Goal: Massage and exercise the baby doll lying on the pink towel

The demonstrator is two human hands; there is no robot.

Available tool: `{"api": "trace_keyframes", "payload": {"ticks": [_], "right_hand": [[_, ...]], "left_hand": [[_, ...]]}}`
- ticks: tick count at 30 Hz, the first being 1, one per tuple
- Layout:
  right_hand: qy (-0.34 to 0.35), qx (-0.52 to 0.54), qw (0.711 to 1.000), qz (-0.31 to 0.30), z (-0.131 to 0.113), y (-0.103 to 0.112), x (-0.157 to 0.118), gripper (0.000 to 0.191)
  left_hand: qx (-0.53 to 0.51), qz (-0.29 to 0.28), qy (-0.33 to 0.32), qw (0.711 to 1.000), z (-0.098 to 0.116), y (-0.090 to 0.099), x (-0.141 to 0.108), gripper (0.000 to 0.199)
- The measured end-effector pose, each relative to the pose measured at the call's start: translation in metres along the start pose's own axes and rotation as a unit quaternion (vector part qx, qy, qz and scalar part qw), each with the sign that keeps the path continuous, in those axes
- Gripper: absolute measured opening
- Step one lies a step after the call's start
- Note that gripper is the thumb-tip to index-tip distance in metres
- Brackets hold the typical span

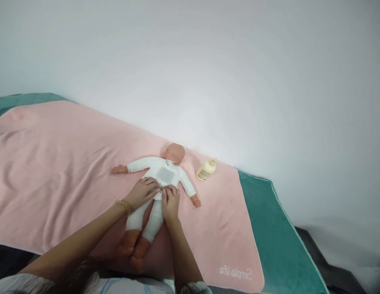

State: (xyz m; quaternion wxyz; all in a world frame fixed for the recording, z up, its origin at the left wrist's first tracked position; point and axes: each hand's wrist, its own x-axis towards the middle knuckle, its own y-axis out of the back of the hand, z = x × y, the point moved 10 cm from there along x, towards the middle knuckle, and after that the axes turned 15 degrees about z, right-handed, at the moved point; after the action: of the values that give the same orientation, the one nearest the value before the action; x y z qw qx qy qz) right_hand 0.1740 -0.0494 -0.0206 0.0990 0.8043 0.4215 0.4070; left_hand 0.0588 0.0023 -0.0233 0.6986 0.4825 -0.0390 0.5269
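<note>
A baby doll (153, 165) with a white cloth body and tan plastic head, hands and feet lies stretched out, its face not visible. A grey rectangular patch (166, 174) marks its upper torso. My left hand (144, 192) rests on the doll's lower torso, palm down, fingers stretched toward the middle. Beside it, my right hand (171, 202) touches the other side of the lower torso, thumb apart from the fingers. The fingertips of both hands nearly meet. Up and to the right of the doll, a cream pump bottle (206, 170) lies tilted on the pink blanket (220, 228).
Under the blanket shows a green padded cover (269, 212), at the right and far left. A white wall (190, 73) borders the far edge. Dark furniture (325, 253) stands beyond the right end. Wrinkles run across the blanket's left part.
</note>
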Motion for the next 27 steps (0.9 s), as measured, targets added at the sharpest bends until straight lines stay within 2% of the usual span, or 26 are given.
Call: {"api": "trace_keyframes", "payload": {"ticks": [4,9,19,25,27], "right_hand": [[-0.002,0.005,1.000,0.007,-0.002,0.003,0.004,0.031],[-0.001,0.010,1.000,0.028,-0.003,0.008,0.011,0.032],[-0.009,-0.001,1.000,0.010,0.004,0.001,0.008,0.031],[0.021,0.038,0.998,0.039,-0.006,0.013,0.012,0.033],[0.032,0.030,0.999,0.031,-0.007,0.011,0.014,0.033]], "left_hand": [[-0.013,0.004,-0.007,1.000,0.001,0.003,0.004,0.028],[0.013,0.049,0.009,0.999,-0.001,0.012,0.006,0.030],[0.025,0.030,0.011,0.999,-0.003,0.005,0.005,0.030],[-0.004,0.102,0.009,0.995,-0.002,0.021,0.006,0.032],[0.000,0.099,0.010,0.995,-0.002,0.020,0.006,0.032]]}}
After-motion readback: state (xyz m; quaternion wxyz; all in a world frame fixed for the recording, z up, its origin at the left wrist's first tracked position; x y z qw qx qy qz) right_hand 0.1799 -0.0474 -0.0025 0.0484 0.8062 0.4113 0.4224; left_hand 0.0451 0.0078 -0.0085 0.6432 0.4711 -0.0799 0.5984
